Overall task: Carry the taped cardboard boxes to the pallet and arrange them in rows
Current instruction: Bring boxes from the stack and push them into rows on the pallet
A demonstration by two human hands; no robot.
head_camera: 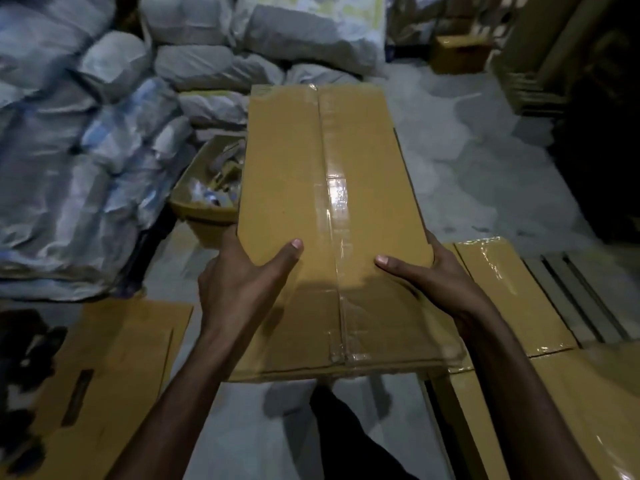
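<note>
My left hand (242, 282) and right hand (440, 282) hold the taped box (329, 202) by its long sides, fingers (285, 256) clamped on it, its long axis pointing away from me. The pallet (568, 292) lies to my right, nearer my right hand.

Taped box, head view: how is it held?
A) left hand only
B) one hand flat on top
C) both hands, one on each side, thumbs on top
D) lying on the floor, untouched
C: the left hand and the right hand grip opposite side edges of the taped box, and each thumb lies on its top face.
</note>
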